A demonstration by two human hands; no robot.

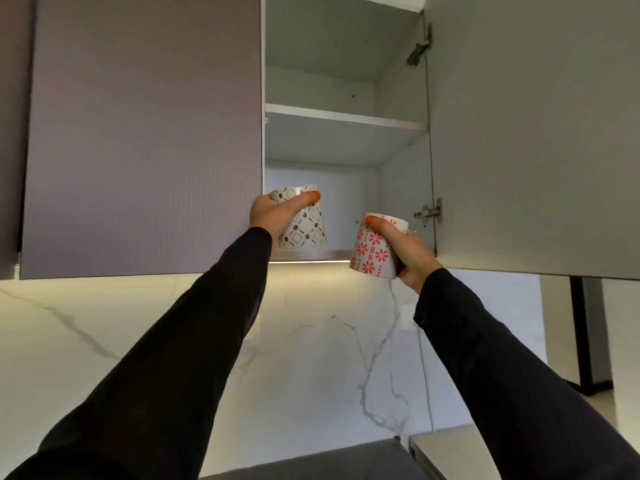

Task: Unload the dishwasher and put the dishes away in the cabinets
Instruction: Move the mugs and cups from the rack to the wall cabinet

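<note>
Both arms reach up toward an open wall cabinet (346, 121) with two white shelves that look bare. My left hand (273, 213) grips a white mug with a black-and-grey pattern (308, 230), held at the lower shelf's front edge, partly inside the opening. My right hand (403, 249) grips a white mug with red flowers (372, 251), tilted, lower and to the right, just below and in front of the cabinet's bottom edge. Whether either mug has a handle is hidden by the fingers.
The cabinet's grey door (533, 133) hangs open on the right, with hinges (429, 211) on its inner edge. A shut purple-grey cabinet door (138, 133) stands on the left. Below is a white marble backsplash (311, 358) lit by an under-cabinet strip, and a dark countertop (329, 459).
</note>
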